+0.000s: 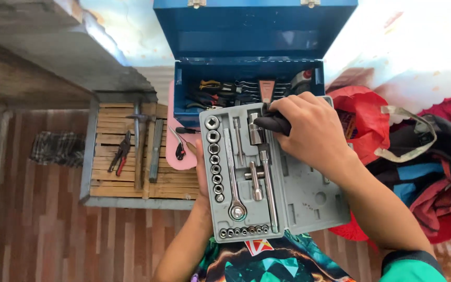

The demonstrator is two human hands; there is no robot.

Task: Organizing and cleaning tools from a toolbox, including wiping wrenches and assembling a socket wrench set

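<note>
Socket set case (298,193) is resting on the left hand (200,177); right hand (309,130) is closing tight round the black-handled tool (271,123); tipping might be spilling the little sockets (215,162).

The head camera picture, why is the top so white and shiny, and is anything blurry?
In the head view, strong light washes out the pale surface at the top right, so its detail is lost; the wooden beam at the top left is soft and out of focus; the grey socket set case, the right hand and the left hand look sharp; the blue toolbox interior sits in shadow.
</note>
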